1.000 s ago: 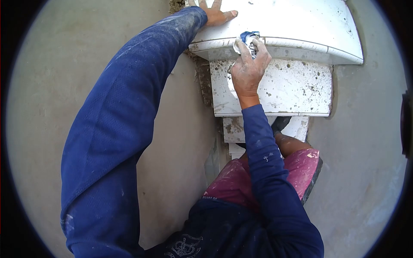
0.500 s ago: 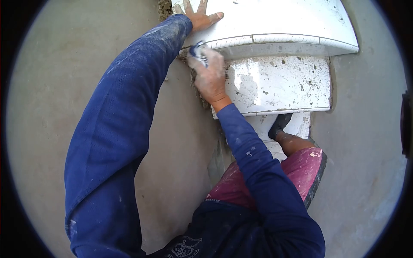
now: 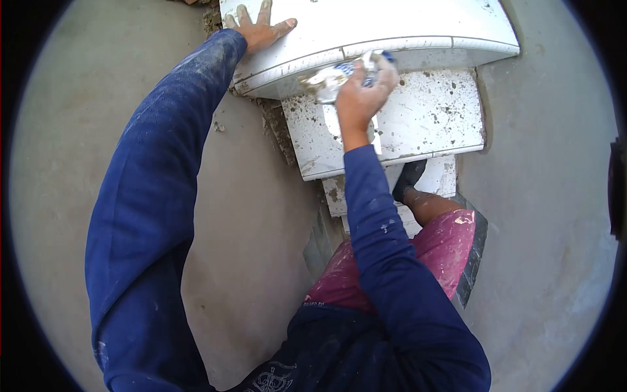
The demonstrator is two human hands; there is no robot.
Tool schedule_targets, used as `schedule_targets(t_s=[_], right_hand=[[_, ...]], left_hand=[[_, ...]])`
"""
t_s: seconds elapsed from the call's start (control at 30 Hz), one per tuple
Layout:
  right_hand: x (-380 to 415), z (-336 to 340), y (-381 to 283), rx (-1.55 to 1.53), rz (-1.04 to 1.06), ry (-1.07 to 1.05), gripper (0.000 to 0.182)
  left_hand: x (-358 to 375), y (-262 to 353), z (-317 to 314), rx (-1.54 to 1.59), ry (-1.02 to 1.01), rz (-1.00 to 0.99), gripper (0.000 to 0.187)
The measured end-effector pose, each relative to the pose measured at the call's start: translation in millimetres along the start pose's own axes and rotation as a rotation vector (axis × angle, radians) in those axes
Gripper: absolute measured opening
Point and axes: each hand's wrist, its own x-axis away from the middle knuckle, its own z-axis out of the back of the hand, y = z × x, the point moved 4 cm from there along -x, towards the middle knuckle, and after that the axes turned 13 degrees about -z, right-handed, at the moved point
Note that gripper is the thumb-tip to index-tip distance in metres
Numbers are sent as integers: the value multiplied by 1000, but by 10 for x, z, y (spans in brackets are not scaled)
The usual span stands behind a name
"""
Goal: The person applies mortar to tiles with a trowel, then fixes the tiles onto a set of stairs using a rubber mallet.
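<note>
My left hand [image 3: 261,31] lies flat with fingers spread on the white tiled upper step [image 3: 392,23], near its left end. My right hand [image 3: 369,95] is closed round a crumpled white-and-blue rag [image 3: 330,81], which is smeared by motion. It holds the rag at the riser under the upper step's curved, ribbed front edge [image 3: 398,46], just above the lower step [image 3: 431,111]. Whether the rag touches the riser is hard to tell. Grey mortar specks dot the lower step.
Smooth grey walls [image 3: 130,85] flank the stairs on both sides. Rough mortar [image 3: 277,130] shows along the steps' left ends. My foot in a dark sock [image 3: 410,178] stands on a tiled step below.
My right hand has moved with the rag from the left end of the riser to the right. My left hand stays flat on the upper step; the whole view has shifted slightly.
</note>
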Motion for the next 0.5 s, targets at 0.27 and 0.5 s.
schedule_targets(t_s=[0.27,0.5], right_hand=[[-223,156,216,-75,-175,73,27],[-260,224,98,71,97,125,27]], left_hand=[[98,135,72,91,-70,-19,115],[-14,-15,-108,135,13,-4,115]])
